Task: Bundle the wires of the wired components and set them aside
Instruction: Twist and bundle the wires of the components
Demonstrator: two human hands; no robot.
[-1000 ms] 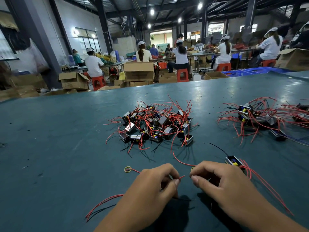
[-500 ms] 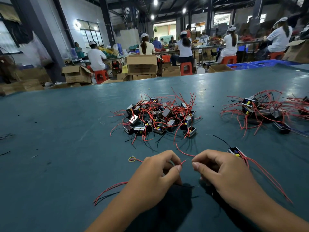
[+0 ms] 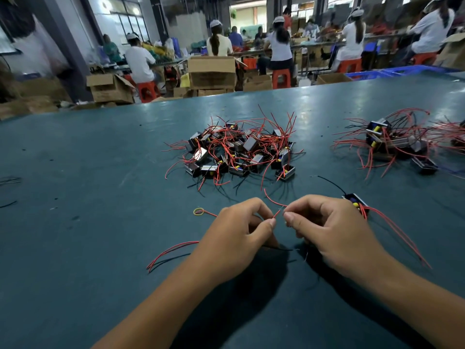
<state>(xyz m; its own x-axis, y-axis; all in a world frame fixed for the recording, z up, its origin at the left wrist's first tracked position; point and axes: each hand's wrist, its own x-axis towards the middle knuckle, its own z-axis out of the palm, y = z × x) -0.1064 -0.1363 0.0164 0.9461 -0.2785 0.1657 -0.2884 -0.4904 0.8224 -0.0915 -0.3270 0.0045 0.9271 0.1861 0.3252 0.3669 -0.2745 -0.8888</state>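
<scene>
- The left hand [image 3: 235, 238] pinches a red wire [image 3: 276, 214] between thumb and forefinger; its tip slants up toward the right hand [image 3: 334, 230].
- The right hand's curled fingers pinch the wire near that tip.
- A wired component [image 3: 354, 200] lies just behind the right hand, its red wires trailing toward the near right.
- The central pile [image 3: 239, 149] sits beyond both hands.

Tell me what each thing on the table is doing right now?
Left hand: pinching a red wire.
Right hand: pinching the same wire.
Rubber band: lying loose.
Middle pile: tangled, unbundled.
Right pile: tangled.
Part by right hand: wires trailing loose.
</scene>
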